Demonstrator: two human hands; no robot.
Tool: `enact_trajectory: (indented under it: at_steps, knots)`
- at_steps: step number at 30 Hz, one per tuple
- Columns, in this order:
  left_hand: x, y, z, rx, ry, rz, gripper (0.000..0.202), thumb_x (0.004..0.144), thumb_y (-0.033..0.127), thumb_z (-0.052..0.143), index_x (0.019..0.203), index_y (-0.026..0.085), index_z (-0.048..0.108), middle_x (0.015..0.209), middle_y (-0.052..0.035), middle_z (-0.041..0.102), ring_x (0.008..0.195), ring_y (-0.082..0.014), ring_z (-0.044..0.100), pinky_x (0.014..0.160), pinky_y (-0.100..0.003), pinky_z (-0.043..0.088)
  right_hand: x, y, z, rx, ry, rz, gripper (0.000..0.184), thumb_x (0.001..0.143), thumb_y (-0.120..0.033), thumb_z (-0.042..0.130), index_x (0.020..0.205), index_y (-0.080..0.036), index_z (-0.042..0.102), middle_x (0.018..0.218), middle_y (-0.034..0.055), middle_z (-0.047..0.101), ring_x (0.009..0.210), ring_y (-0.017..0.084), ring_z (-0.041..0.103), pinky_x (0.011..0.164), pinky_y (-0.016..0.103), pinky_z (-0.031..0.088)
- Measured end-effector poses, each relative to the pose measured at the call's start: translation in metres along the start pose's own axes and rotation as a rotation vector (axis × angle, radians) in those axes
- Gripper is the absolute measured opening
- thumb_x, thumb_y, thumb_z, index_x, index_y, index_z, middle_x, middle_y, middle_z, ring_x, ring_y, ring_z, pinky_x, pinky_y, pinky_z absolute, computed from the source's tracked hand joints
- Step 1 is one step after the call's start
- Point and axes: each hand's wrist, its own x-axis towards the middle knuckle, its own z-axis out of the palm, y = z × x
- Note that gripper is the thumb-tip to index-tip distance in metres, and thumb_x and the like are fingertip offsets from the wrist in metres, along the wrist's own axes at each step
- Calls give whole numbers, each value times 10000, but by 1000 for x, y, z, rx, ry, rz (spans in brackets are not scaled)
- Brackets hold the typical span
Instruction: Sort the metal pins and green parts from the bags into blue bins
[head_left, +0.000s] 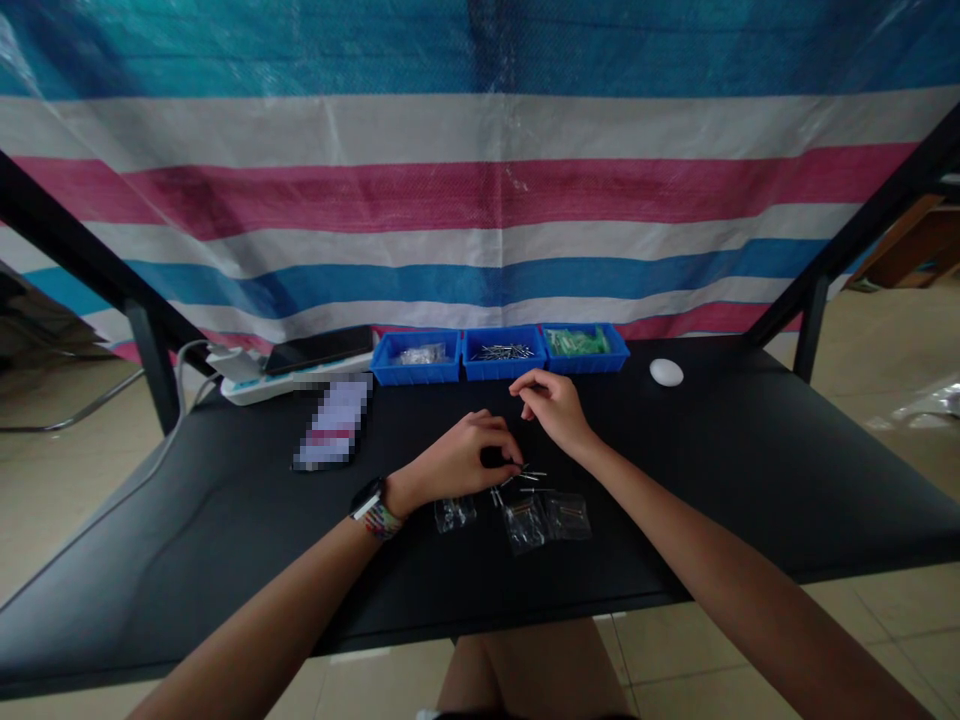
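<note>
Loose pins (526, 475) lie on the black counter (750, 470), about mid-width and toward its near edge. The left hand (465, 460) sits just left of the pins. Its grip is curled closed with the fingertips at the pile, and I cannot tell whether it pinches a pin. The right hand (551, 405) hovers just behind the pins. Its grip is drawn into a pinch, and nothing shows between the fingers.

Risks, as judged:
- The pins are thin and dark on a dark top, so they are easy to lose sight of or to nudge so that they roll.
- A sweep of the left wrist could scatter them toward the near edge.
- Sharp ends could prick a fingertip.
- The three clear bags (525, 522) just in front of the pins are light, and a forearm could drag them off.

Around:
- Three blue bins (503, 368) stand in a row well behind the pins.
- A white puck (666, 372) lies behind and to the right of the pins.
- A power strip (255, 385), a phone (319, 350) and a blurred card (334, 425) lie behind and to the left of the pins.
- A watch (367, 497) is on the left wrist.
- Only the right hand stands between the pins and the bins.
</note>
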Motion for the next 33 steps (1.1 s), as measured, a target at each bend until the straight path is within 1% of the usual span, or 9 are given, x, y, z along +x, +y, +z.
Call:
enact_trajectory:
  at_steps: [6, 11, 15, 18, 22, 25, 29, 31, 33]
  knots:
    - [2, 1, -1, -21, -14, -33, 65, 855, 171, 755, 885, 229, 762, 949, 6, 750, 954, -191, 648, 1017, -381, 382, -1, -1, 1, 4, -15, 6, 127, 806, -244, 604, 797, -188, 717, 822, 20, 741, 508, 109, 622, 485, 220, 481]
    - [2, 0, 0, 2, -22, -21, 80, 863, 271, 789, 932, 238, 768, 909, 3, 743, 916, -197, 649, 1001, -392, 392, -2, -2, 2, 6, -27, -3, 125, 808, -240, 602, 802, -188, 715, 813, 16, 738, 498, 106, 619, 488, 219, 481]
    - [2, -3, 1, -1, -21, -2, 50, 899, 281, 760, 919, 235, 760, 913, 1, 746, 923, -195, 650, 994, -387, 394, -2, -2, 2, -6, -20, -4, 121, 803, -233, 600, 794, -187, 711, 794, 13, 730, 496, 107, 616, 491, 221, 478]
    - [1, -4, -1, -17, 1, 2, 96, 953, 288, 696, 910, 222, 751, 919, -14, 745, 919, -195, 648, 948, -374, 416, -2, -3, 2, -10, -18, 0, 123, 799, -230, 599, 795, -186, 714, 787, 11, 726, 498, 110, 619, 492, 223, 478]
    - [0, -4, -6, -6, -12, 10, 53, 887, 216, 728, 934, 222, 751, 911, -16, 744, 904, -196, 659, 936, -375, 432, -3, -3, 2, -8, -24, 0, 129, 804, -228, 596, 802, -186, 718, 794, 11, 728, 506, 111, 626, 496, 222, 474]
    - [-1, -4, -8, -6, -31, 3, 149, 840, 154, 725, 969, 223, 753, 874, -5, 737, 879, -187, 663, 948, -378, 437, -4, -4, 2, -1, -28, -2, 124, 805, -228, 599, 802, -186, 717, 805, 12, 731, 506, 111, 625, 494, 221, 470]
    - [-1, -4, -7, -3, 1, 0, 344, 832, 101, 676, 1142, 230, 750, 865, -3, 705, 869, -182, 652, 916, -362, 455, -4, -3, 2, -15, -36, -10, 122, 808, -219, 600, 806, -187, 718, 815, 10, 733, 516, 109, 629, 515, 223, 479]
    - [-1, -4, -7, 20, -7, 27, 360, 857, 88, 633, 1146, 252, 769, 895, -11, 690, 861, -174, 642, 905, -357, 454, -4, -3, 2, -15, -40, -8, 124, 810, -216, 598, 808, -188, 719, 824, 12, 735, 522, 110, 631, 519, 224, 484]
    - [-1, -4, -8, 42, -27, 48, 349, 881, 86, 603, 1102, 274, 797, 927, -22, 683, 874, -174, 636, 899, -357, 451, -4, -3, 2, -11, -42, -4, 122, 810, -213, 597, 804, -190, 717, 829, 13, 736, 522, 111, 629, 515, 225, 483]
